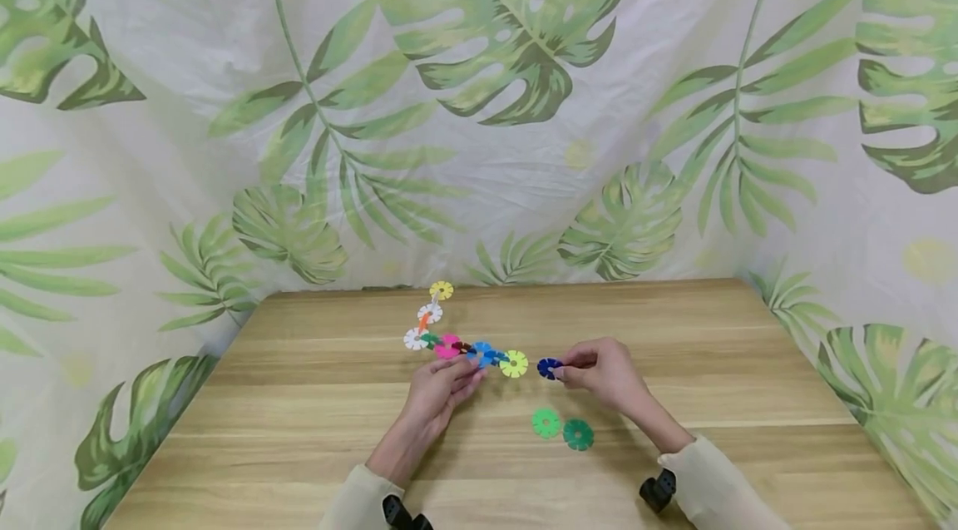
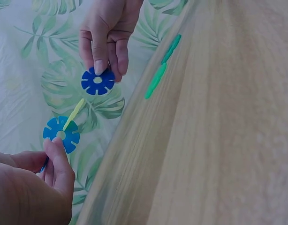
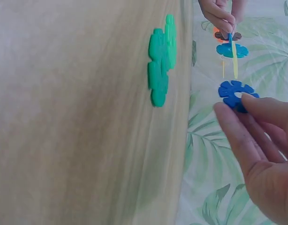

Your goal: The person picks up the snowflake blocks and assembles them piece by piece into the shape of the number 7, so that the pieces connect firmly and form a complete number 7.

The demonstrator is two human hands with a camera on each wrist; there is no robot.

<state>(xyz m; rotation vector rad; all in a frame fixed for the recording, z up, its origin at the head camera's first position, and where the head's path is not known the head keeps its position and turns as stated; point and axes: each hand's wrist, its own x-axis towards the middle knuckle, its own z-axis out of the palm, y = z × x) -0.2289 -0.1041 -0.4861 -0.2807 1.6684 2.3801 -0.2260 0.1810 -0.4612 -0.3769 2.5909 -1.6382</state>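
Observation:
A chain of interlocking plastic snowflake discs in several colours hangs above the table. My left hand (image 1: 440, 393) pinches it by a blue disc (image 1: 481, 354) near its right end. The chain ends in a yellow-green disc (image 1: 514, 364), slotted into another blue disc (image 2: 61, 135) that shows in the left wrist view. My right hand (image 1: 608, 373) pinches a dark blue disc (image 1: 550, 369) between thumb and fingers. A small gap separates this disc from the yellow-green one. From the pink disc (image 1: 448, 346) the chain runs left, then bends up through white discs to a yellow disc (image 1: 441, 290).
Below the hands, a light green disc (image 1: 545, 423) and a darker green disc (image 1: 579, 434) lie side by side on the wooden table (image 1: 299, 430). A leaf-patterned cloth (image 1: 509, 164) hangs behind the table.

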